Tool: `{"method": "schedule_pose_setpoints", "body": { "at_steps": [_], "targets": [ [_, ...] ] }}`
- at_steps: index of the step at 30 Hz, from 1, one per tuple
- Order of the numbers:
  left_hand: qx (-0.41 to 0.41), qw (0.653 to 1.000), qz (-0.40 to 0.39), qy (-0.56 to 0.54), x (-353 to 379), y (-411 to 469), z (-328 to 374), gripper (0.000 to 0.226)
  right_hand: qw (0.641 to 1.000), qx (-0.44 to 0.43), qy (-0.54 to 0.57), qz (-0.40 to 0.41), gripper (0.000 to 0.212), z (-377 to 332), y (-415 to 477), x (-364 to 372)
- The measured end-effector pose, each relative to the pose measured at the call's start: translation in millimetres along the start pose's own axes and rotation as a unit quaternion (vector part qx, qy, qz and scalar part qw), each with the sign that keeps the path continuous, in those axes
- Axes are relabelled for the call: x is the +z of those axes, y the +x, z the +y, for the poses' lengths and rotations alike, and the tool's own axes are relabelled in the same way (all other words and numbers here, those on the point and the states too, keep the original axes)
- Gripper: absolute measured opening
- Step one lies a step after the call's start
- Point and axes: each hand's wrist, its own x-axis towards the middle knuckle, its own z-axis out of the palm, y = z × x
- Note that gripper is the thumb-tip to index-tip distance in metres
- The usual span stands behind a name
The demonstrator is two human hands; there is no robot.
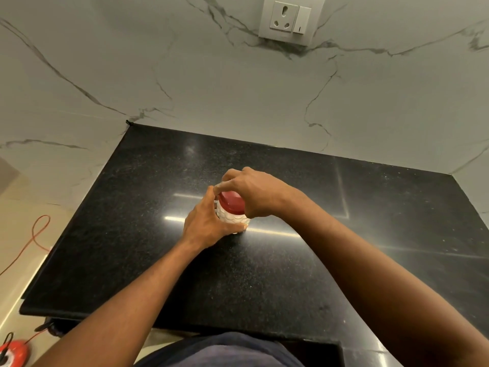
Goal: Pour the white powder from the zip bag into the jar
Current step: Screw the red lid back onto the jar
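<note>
A small clear jar (233, 218) with a scale-patterned wall and white contents stands upright in the middle of the black counter. A red lid (230, 203) sits on top of it. My left hand (209, 221) wraps around the jar's body from the left, thumb across its lower front. My right hand (254, 193) comes in from the right and its fingers close over the red lid from above. The two hands nearly touch at the jar's far side. No zip bag is in view.
The black granite counter (185, 260) runs to a marble wall at the back, with a socket and switch plate (291, 19) high up. Its left edge drops to a floor with an orange cable (37, 234) and a red reel (13, 353).
</note>
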Motion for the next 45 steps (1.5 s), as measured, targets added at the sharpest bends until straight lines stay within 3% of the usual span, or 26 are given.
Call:
{"method": "schedule_pose_setpoints", "body": {
  "at_steps": [5, 8, 15, 18, 21, 24, 26, 30, 32, 34, 36, 38, 42, 45],
  "targets": [
    [-0.005, 1.0, -0.001, 0.015, -1, 1, 2, 0.096, 0.999, 0.024, -0.027, 0.024, 0.087, 6, 4, 3],
    [-0.008, 1.0, 0.0, 0.021, -1, 1, 2, 0.085, 0.995, 0.083, -0.046, 0.032, 0.082, 4, 10, 7],
    [-0.029, 1.0, 0.005, 0.009, 1, -1, 1, 0.09, 0.975, 0.204, -0.087, 0.028, 0.091, -11, 22, 5],
    [-0.009, 1.0, -0.006, 0.022, 0, 1, 3, 0.1, 0.995, 0.096, 0.011, -0.017, 0.069, 0, 15, 0],
    [-0.011, 1.0, -0.001, 0.008, -1, 0, 3, 0.098, 0.996, -0.023, 0.041, -0.073, 0.077, 1, 8, -7],
    [-0.013, 1.0, 0.004, 0.012, -2, 0, 5, 0.097, 0.999, 0.005, 0.031, -0.032, 0.069, 0, 13, -5],
    [-0.013, 1.0, -0.002, 0.018, -1, 2, 4, 0.091, 0.997, 0.075, 0.008, -0.026, 0.064, -2, 19, -5],
    [-0.02, 1.0, -0.003, 0.017, -2, 0, 3, 0.091, 0.981, 0.181, -0.063, 0.027, 0.077, -7, 26, 1],
    [-0.016, 1.0, -0.003, 0.019, -2, 1, 4, 0.091, 0.989, 0.147, -0.011, 0.031, 0.072, -1, 23, 3],
    [-0.012, 1.0, -0.004, 0.025, -3, 1, 6, 0.095, 0.996, 0.048, 0.067, -0.044, 0.072, 5, 17, -2],
    [-0.01, 1.0, -0.003, 0.024, -4, 1, 4, 0.096, 0.994, -0.021, 0.05, -0.095, 0.082, 6, 12, -6],
    [-0.011, 1.0, 0.001, 0.026, -5, 1, 3, 0.092, 0.998, -0.028, 0.019, -0.06, 0.079, 6, 13, -4],
    [-0.013, 1.0, 0.001, 0.028, -4, 1, 4, 0.088, 0.997, 0.076, 0.002, 0.013, 0.062, 6, 23, -1],
    [-0.008, 1.0, 0.003, 0.019, -4, -1, 6, 0.092, 0.983, 0.172, -0.034, 0.046, 0.077, 3, 25, 8]
  ]
}}
